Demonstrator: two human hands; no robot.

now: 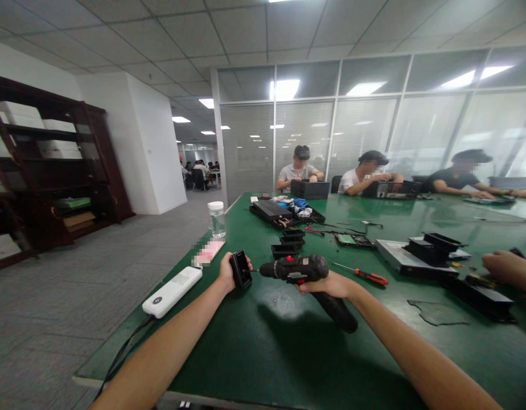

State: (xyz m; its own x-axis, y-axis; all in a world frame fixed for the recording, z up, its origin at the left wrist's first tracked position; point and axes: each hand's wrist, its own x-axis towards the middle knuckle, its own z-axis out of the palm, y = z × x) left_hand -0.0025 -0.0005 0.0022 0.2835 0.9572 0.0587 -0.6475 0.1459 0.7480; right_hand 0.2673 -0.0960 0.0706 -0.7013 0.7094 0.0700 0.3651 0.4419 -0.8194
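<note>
My left hand (227, 272) is closed round a small black rectangular box-like part (241, 270), held upright above the green table. In my right hand (329, 283) is a black cordless drill (295, 269), lying level with its grip slanting down to the right. The drill's bit points left at the black part; whether the tip touches it I cannot tell. Just beyond the drill, several similar black frames (285, 249) lie in a row. A screwdriver (369, 277) with an orange and black handle rests to the right of the drill.
On the left edge are a white power bank (173, 291) with a cable, a pink packet (212, 250) and a clear jar (217, 221). A black tray (316, 216) of parts stands behind. Silver-and-black units (399, 259) lie right, near another person's hand (506, 267). Several people work across the table.
</note>
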